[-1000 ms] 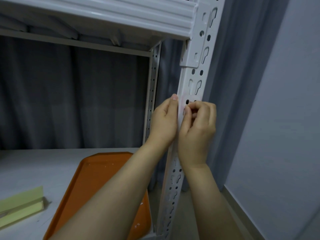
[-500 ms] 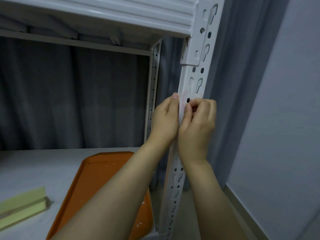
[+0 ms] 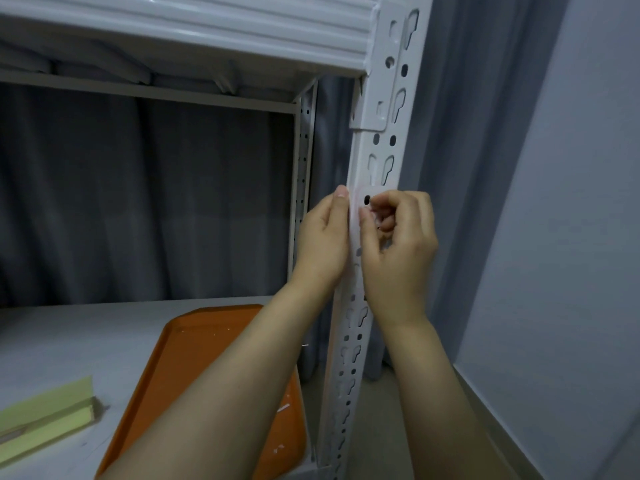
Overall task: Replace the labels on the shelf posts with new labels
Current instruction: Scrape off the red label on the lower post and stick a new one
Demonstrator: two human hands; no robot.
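I'm looking at the front right post of a white metal rack, a painted angle strip punched with keyhole slots and small round holes. The label is a pale, faintly pink strip stuck on the post's near left corner, about halfway up the open bay, between the two hands.

The left hand lies flat against the post's left face, fingers straight and together. Its top fingertip is touching the label's upper left edge.

The right hand is curled tight on the front of the post. Its thumb and bent forefinger pinch narrowly at the label's right side, beside a round hole. The pinch is too small for me to tell whether an edge is lifted.

Above, a ribbed white beam hooks into the post through a flat bracket. Below and to the left, an orange plastic tray with rounded corners rests on the smooth grey shelf board, with a few tiny white scraps lying in it. A stack of yellow-green paper lies at the near left. A pleated grey curtain hangs behind the rack, and a plain matte wall stands on the right.
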